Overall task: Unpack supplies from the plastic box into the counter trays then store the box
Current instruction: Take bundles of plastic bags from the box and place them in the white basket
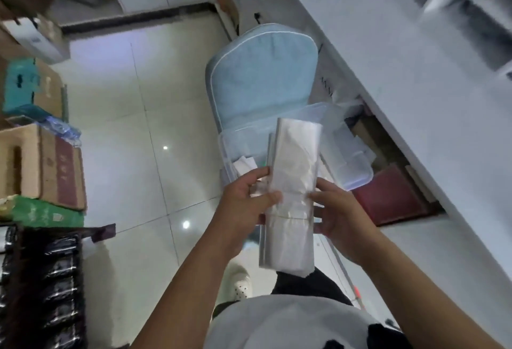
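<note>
— Two hands on one thing, from the head camera: what are they holding?

— A long bundle of clear plastic bags, stood on end in front of the body. The left hand grips its left edge, thumb across the front and fingers curled behind. The right hand grasps the right edge, its thumb pressing the front of the film.

— And the plastic box?

— The clear plastic box sits open on the blue cushioned chair, right behind the bundle, which hides a good part of it. Some white papers show inside, just above the left hand. The box's lid lies to the right of it, touching its rim and tilted over the chair's edge.

— What is around?

— A white counter runs along the right, with a red book-like item in the dark gap under it. On the left, well apart from the chair, cardboard boxes are stacked on the pale tiled floor, next to a green carton. The counter trays I cannot pick out; the top right is blurred.
</note>
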Tool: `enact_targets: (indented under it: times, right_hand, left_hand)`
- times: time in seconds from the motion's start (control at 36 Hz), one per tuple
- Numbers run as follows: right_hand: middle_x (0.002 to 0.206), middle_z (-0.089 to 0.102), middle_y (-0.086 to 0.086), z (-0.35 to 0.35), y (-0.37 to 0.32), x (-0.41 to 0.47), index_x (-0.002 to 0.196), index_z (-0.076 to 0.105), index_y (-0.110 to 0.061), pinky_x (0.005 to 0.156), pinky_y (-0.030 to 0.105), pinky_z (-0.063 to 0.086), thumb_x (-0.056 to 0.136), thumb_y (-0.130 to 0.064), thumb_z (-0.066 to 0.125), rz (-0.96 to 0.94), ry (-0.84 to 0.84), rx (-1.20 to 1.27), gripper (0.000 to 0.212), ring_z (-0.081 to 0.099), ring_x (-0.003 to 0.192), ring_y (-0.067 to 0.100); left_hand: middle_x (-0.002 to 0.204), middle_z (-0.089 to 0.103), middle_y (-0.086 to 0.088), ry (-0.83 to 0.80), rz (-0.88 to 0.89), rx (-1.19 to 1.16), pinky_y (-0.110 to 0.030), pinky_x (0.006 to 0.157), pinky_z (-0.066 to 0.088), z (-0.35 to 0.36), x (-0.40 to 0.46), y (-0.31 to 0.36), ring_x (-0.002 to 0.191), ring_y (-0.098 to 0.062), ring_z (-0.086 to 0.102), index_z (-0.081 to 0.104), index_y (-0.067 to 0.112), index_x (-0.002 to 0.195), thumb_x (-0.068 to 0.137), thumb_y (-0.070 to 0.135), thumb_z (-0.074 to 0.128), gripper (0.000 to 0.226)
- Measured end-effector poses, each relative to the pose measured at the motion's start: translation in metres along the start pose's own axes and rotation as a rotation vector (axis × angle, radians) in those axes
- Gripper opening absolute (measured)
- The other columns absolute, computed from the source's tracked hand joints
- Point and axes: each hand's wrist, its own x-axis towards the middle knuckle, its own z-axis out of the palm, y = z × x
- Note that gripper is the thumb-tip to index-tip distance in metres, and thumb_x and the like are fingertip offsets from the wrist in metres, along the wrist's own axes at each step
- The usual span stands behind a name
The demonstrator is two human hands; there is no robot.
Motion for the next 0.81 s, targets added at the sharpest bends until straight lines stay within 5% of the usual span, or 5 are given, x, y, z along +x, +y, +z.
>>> enact_targets:
  times: [0.19,0.39,0.53,0.64,0.81]
  right_hand:
    - [0.127,0.062,0.027,-0.019,0.039,-0.097,0.127,0.061,-0.01,0.1,0.069,0.037,0.086,-0.01,0.068,-0.211,0.318,0.183,0.042,0.057,0.116,0.051]
    - [0.125,0.063,0.026,-0.051,0.059,-0.175,0.124,0.062,-0.008,0.097,0.062,0.045,0.084,-0.002,0.066,-0.313,0.506,0.342,0.041,0.061,0.11,0.047]
    - [0.123,0.065,0.025,-0.082,0.061,-0.221,0.122,0.062,-0.007,0.083,0.047,0.049,0.082,-0.004,0.068,-0.404,0.571,0.429,0.041,0.064,0.098,0.036]
    - [0.12,0.067,0.021,-0.118,0.068,-0.269,0.124,0.06,-0.008,0.075,0.042,0.057,0.076,-0.006,0.073,-0.463,0.608,0.446,0.05,0.066,0.097,0.035]
    - [0.11,0.07,0.018,-0.174,0.086,-0.351,0.119,0.063,-0.013,0.055,0.029,0.052,0.077,-0.004,0.074,-0.525,0.728,0.439,0.044,0.069,0.086,0.03]
  left_hand:
    - [0.121,0.067,-0.002,-0.269,0.034,0.278,-0.046,0.087,0.059,0.067,-0.035,-0.023,0.103,-0.021,0.069,0.067,0.033,0.122,0.082,0.017,0.077,0.044]
    - [0.119,0.06,0.017,-0.347,0.552,0.821,-0.013,0.074,0.053,0.132,-0.08,-0.038,0.091,0.006,0.061,0.058,0.039,0.129,0.084,0.037,0.073,0.048]
    - [0.127,0.053,0.024,-0.409,0.523,0.687,-0.013,0.085,0.048,0.168,-0.099,-0.048,0.114,0.008,0.051,0.051,0.052,0.122,0.072,0.055,0.072,0.054]
    - [0.095,0.073,0.014,-0.456,0.461,0.504,-0.018,0.074,0.054,0.207,-0.113,-0.064,0.095,-0.007,0.069,0.068,0.035,0.089,0.072,0.043,0.075,0.02]
    - [0.093,0.075,0.012,-0.543,0.528,0.582,-0.024,0.079,0.056,0.298,-0.169,-0.108,0.089,-0.006,0.071,0.074,0.036,0.097,0.083,0.041,0.073,0.015]
